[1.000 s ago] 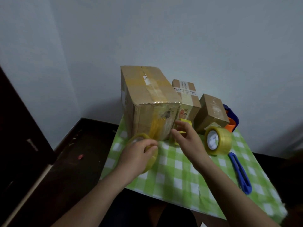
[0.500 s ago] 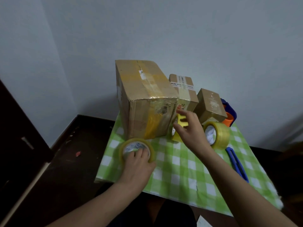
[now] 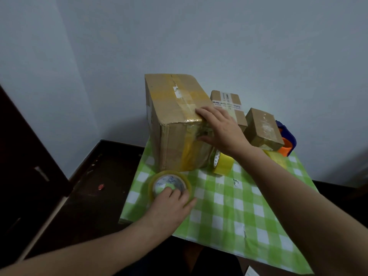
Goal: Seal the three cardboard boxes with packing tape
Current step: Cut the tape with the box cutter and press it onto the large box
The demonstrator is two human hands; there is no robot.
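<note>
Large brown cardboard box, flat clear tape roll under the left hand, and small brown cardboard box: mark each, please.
Large brown cardboard box (image 3: pixel 171 148), head view, front face.
Flat clear tape roll (image 3: pixel 169 181), head view, inner core label.
Small brown cardboard box (image 3: pixel 262 128), head view, top face.

one head-worn view looks forward and down from the near edge of the worktop, facing the wall behind it. the big box stands near the picture's middle, close, within arm's reach, with both forearms entering from the bottom edge towards it.
</note>
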